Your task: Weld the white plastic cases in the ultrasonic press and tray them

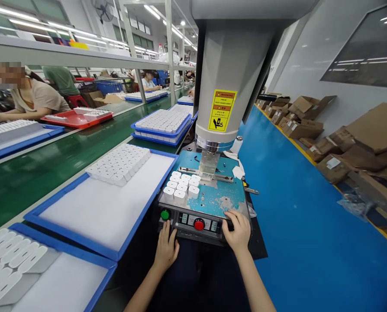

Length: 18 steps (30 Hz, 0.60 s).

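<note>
My left hand (166, 248) rests with its fingers stretched out against the front panel of a grey press (217, 73), just below a green button (165, 214). My right hand (237, 229) lies at the front right corner of the press base, thumb apart from the fingers, with nothing seen in it. Between the hands is a red button (199, 224). Several white rounded plastic housings (182, 187) stand grouped on the left of the blue base plate (213, 200). Under the press head, a clear block-like tool (209, 162) sits above a metal fixture bar (224, 177).
Left of the press, a blue-rimmed tray (115, 251) bears rows of white housings (120, 162); another tray (96, 299) is nearer. Stacked trays (162, 141) stand on the green conveyor (92, 141). Cardboard boxes (334, 167) line the right wall. Co-workers sit across the conveyor.
</note>
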{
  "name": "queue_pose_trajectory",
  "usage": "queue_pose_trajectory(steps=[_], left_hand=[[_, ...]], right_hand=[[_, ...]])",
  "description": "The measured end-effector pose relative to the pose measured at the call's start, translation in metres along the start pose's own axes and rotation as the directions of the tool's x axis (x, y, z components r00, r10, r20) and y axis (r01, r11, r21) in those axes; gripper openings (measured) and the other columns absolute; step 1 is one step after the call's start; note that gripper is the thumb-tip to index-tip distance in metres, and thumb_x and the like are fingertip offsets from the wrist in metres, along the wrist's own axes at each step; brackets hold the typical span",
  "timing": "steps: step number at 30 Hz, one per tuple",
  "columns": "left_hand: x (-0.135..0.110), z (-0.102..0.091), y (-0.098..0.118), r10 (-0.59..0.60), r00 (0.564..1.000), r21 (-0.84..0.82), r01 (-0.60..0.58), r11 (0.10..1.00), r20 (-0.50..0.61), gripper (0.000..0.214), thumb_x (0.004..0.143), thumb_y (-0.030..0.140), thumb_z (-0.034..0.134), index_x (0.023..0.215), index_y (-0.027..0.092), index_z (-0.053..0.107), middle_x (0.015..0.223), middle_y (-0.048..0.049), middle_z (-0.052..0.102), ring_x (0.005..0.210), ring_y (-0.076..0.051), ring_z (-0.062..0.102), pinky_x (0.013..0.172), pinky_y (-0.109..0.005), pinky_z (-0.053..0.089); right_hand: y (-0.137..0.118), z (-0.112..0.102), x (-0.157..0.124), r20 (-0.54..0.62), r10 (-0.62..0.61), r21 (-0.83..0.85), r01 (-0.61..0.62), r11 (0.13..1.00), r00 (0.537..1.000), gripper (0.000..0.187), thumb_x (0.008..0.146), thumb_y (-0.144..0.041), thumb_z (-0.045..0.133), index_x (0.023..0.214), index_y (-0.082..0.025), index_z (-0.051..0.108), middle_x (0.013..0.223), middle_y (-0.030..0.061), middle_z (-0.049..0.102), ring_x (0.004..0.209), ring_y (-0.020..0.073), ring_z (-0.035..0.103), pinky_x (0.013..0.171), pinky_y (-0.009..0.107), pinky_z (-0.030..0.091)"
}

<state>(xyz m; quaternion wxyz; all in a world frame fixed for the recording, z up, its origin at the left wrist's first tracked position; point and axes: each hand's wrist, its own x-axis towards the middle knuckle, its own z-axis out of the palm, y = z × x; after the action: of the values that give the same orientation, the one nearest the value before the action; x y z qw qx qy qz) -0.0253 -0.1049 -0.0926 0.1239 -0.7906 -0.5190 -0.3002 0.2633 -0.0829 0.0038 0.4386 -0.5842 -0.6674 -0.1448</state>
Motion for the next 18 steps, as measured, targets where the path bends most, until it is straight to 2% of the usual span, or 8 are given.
queue_pose_trajectory(steps=[6,10,12,15,16,18], left_hand=[[-0.004,0.008,-0.001,-0.034,0.999,-0.031,0.033,0.999,-0.019,0.044,0.08,0.007,0.049,0.123,0.013,0.048,0.152,-0.0179,0.021,0.14,-0.033,0.02,0.103,-0.051,0.038],[-0.003,0.006,-0.001,-0.04,0.999,-0.055,0.04,0.998,-0.005,0.044,0.08,0.008,0.047,0.124,0.013,0.048,0.152,-0.0166,0.022,0.141,-0.032,0.019,0.105,-0.051,0.037],[-0.003,0.006,-0.003,-0.031,0.999,-0.066,0.031,0.997,-0.006,0.045,0.08,0.008,0.047,0.125,0.013,0.049,0.152,-0.0166,0.022,0.141,-0.032,0.019,0.105,-0.05,0.036],[-0.004,0.004,-0.005,-0.015,1.0,-0.072,0.015,0.997,0.001,0.046,0.08,0.007,0.046,0.125,0.012,0.049,0.152,-0.0165,0.022,0.141,-0.032,0.019,0.105,-0.049,0.037],[-0.004,0.003,-0.005,-0.011,1.0,-0.071,0.012,0.997,0.008,0.047,0.08,0.006,0.045,0.126,0.012,0.049,0.152,-0.0162,0.023,0.141,-0.031,0.018,0.105,-0.048,0.037],[-0.004,0.0,-0.006,-0.01,1.0,-0.068,0.011,0.998,0.023,0.048,0.08,0.006,0.043,0.127,0.012,0.049,0.153,-0.0154,0.022,0.141,-0.031,0.017,0.105,-0.048,0.038]], right_hand=[[-0.003,0.003,-0.003,-0.032,0.025,0.01,-0.025,1.0,0.999,0.016,0.081,-0.023,0.057,0.093,-0.019,0.067,0.095,0.0075,0.066,0.092,0.0224,0.059,0.082,0.034,0.044],[-0.009,0.0,0.009,0.05,0.14,-0.001,-0.14,0.99,0.989,0.017,0.085,-0.027,0.051,0.088,-0.02,0.066,0.091,0.0063,0.065,0.09,0.022,0.057,0.081,0.033,0.042],[-0.011,0.002,0.025,0.143,0.245,-0.006,-0.247,0.969,0.959,0.021,0.086,-0.031,0.047,0.09,-0.021,0.065,0.09,0.0058,0.065,0.089,0.0226,0.056,0.077,0.032,0.042],[-0.015,0.016,0.061,0.282,0.4,0.015,-0.421,0.907,0.872,0.033,0.086,-0.041,0.044,0.108,-0.021,0.06,0.098,0.0069,0.064,0.093,0.0241,0.057,0.071,0.03,0.043],[-0.017,0.024,0.074,0.303,0.423,0.022,-0.45,0.893,0.854,0.038,0.085,-0.044,0.045,0.113,-0.021,0.057,0.102,0.0079,0.063,0.096,0.0245,0.057,0.071,0.03,0.043],[-0.023,0.045,0.1,0.303,0.437,0.028,-0.467,0.884,0.847,0.046,0.082,-0.048,0.049,0.117,-0.018,0.053,0.11,0.0109,0.06,0.101,0.0258,0.055,0.075,0.031,0.043]])
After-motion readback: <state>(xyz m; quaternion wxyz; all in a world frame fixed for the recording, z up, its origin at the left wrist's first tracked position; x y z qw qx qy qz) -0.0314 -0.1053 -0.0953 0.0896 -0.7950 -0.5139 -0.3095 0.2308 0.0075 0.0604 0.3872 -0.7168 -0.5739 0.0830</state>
